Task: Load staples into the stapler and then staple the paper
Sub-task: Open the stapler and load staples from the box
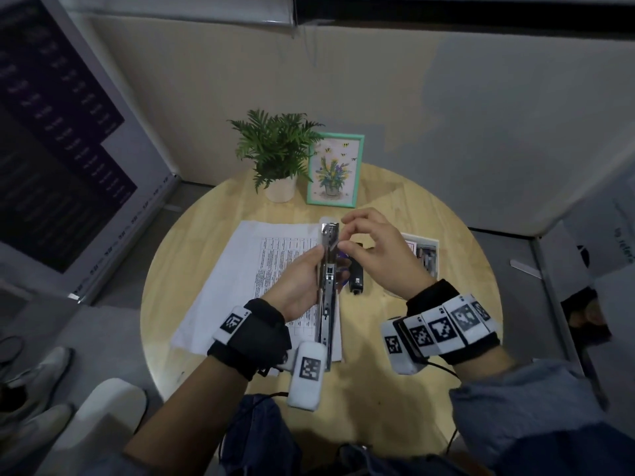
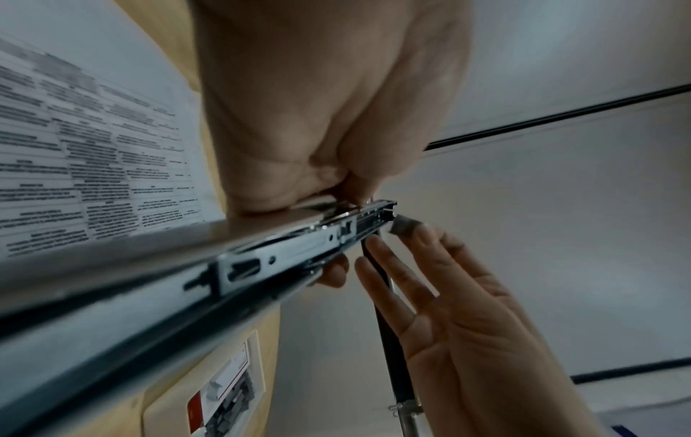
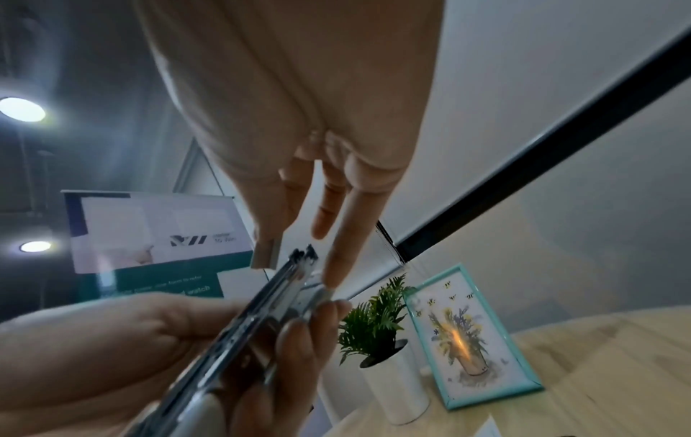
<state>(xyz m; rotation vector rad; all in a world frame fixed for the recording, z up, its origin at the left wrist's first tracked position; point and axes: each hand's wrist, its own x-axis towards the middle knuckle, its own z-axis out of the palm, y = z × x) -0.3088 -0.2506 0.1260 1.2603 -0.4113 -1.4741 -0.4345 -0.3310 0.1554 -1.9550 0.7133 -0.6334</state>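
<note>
Your left hand [image 1: 295,290] grips the opened stapler [image 1: 328,286] above the paper [image 1: 254,269] on the table [image 1: 192,255]. Your right hand [image 1: 374,255] pinches a staple strip [image 2: 403,226] at the stapler's front end.

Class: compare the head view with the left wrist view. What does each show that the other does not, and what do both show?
Only the head view shows the potted plant, the framed picture and the round table's whole edge. Only the left wrist view shows the small strip of staples pinched beside the stapler's tip. Both show the left hand gripping the open stapler, the right hand and the printed paper.
</note>
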